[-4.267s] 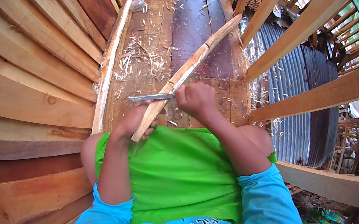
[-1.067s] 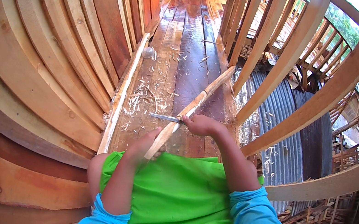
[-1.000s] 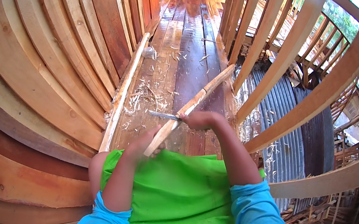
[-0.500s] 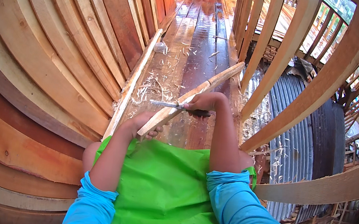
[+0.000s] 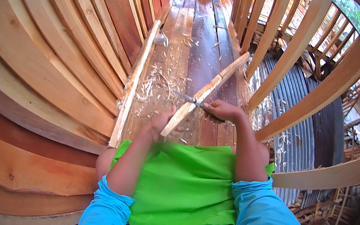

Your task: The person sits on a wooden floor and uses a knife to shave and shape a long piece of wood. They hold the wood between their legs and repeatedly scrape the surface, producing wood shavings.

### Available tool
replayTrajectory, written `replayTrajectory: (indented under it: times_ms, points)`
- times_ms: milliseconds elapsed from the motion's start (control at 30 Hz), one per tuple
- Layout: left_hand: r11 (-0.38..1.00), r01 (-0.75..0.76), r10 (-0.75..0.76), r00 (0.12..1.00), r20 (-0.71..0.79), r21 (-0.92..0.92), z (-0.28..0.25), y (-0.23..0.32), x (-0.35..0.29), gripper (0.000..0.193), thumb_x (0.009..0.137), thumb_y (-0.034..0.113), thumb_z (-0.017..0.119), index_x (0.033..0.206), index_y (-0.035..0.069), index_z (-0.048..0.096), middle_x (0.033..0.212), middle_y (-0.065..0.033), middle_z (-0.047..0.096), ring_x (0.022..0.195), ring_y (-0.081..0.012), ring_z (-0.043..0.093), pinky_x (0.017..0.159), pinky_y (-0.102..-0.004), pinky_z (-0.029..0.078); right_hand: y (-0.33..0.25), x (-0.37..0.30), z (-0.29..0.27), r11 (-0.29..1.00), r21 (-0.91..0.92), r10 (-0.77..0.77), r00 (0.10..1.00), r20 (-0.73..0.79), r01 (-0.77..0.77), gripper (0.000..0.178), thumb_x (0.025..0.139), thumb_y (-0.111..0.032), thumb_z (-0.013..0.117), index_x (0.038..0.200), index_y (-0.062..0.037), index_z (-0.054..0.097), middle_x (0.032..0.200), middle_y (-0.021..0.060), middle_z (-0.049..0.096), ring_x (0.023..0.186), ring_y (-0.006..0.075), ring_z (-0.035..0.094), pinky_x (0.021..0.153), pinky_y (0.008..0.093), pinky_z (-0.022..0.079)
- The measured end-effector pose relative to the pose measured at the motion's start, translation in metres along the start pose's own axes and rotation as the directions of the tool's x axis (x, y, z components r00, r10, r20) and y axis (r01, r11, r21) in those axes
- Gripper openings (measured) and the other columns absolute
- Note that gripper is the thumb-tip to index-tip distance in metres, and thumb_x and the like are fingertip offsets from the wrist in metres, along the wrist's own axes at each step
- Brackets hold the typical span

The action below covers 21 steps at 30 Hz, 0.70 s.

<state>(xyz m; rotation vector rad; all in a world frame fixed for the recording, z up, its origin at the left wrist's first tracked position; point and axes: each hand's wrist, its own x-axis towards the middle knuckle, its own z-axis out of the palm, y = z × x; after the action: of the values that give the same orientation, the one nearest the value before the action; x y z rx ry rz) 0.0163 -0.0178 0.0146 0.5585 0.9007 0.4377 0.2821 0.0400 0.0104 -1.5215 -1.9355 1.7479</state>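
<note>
Now the right hand is gripping a knife, shaving the stick that the left hand is clasping; probably another steady stroke is needed.

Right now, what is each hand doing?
Left hand: closed around the near end of the wooden stick.
Right hand: closed on a knife.

The knife handle is buried inside the right hand; only the blade shows. Below the grip of the left hand, the wooden stick smears with motion blur, its near end indistinct. A small pale object far beyond the stick is too small to identify.
</note>
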Motion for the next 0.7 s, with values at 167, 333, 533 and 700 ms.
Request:
replayTrajectory:
  times_ms: [167,333,533,700]
  points:
    - [0.998,0.050,-0.047,0.996,0.082,-0.037,0.007,0.013,-0.004,0.068,0.100,0.063,0.026,0.131,0.007,0.049,0.074,-0.0003,0.046,0.053,-0.0075,0.043,0.042,-0.0199,0.035,0.007,0.010,0.029,0.868,-0.490,-0.253,0.780,-0.572,-0.078,0.059,0.102,-0.045,0.033,0.086,0.0008,0.066,0.070,0.0220,0.064,0.060,0.0357,0.064,0.057,0.0485,0.050]
    - [0.999,0.025,-0.024,0.998,0.062,-0.026,-0.015,0.022,-0.006,0.052,0.102,0.041,0.030,0.128,0.002,0.049,0.063,-0.0020,0.047,0.040,-0.0087,0.042,0.033,-0.0232,0.033,-0.024,0.014,0.058,0.823,-0.534,-0.354,0.558,-0.750,-0.195,0.056,0.095,-0.035,0.038,0.058,-0.0010,0.063,0.055,0.0215,0.059,0.052,0.0420,0.061,0.060,0.0522,0.051]
    - [1.000,0.016,-0.015,0.996,0.085,-0.016,-0.020,0.009,-0.005,0.050,0.101,0.039,0.030,0.124,-0.001,0.051,0.064,-0.0022,0.048,0.040,-0.0097,0.043,0.032,-0.0234,0.033,-0.029,0.016,0.069,0.823,-0.544,-0.378,0.555,-0.741,-0.166,0.051,0.092,-0.031,0.043,0.053,-0.0018,0.061,0.052,0.0214,0.057,0.045,0.0379,0.058,0.051,0.0520,0.047]
    - [0.999,-0.001,0.001,1.000,0.006,-0.036,-0.004,0.010,0.018,0.048,0.102,0.037,0.030,0.121,-0.001,0.053,0.063,-0.0030,0.049,0.039,-0.0105,0.043,0.032,-0.0236,0.033,-0.018,0.024,0.042,0.838,-0.489,-0.324,0.502,-0.802,-0.240,0.048,0.090,-0.030,0.043,0.058,-0.0022,0.064,0.057,0.0219,0.061,0.054,0.0422,0.061,0.057,0.0543,0.049]
